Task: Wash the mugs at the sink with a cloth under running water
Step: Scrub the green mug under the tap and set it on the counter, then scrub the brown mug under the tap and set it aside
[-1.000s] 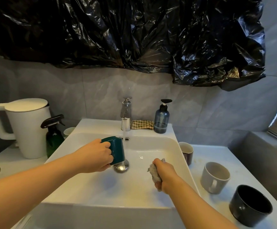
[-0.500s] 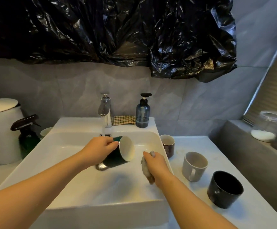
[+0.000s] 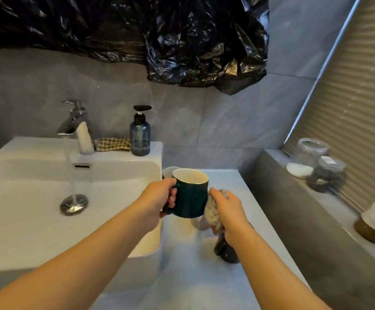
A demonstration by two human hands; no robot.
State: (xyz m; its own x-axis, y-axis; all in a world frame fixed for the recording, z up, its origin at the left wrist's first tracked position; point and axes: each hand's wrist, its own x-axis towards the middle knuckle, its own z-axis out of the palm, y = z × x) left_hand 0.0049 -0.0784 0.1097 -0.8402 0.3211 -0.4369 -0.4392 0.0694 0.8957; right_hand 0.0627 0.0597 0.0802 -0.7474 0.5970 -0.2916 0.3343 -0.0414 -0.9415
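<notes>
left grip (image 3: 157,198) curls round the handle of the green mug (image 3: 190,198), upright above the surface (image 3: 182,276) just right of the sink (image 3: 36,231); right grip (image 3: 229,209) clenches the cloth (image 3: 212,211) against its side. likely setting down: lower it level, clear of the sink's edge.

Wall and ledge clutter.
Black plastic sheeting (image 3: 182,41) draped the frame's top; a blue pump bottle (image 3: 140,137) stood centre left; a white-filled glass jar (image 3: 306,158) and a darker jar (image 3: 327,175) sat on the right-hand ledge (image 3: 341,209).
</notes>
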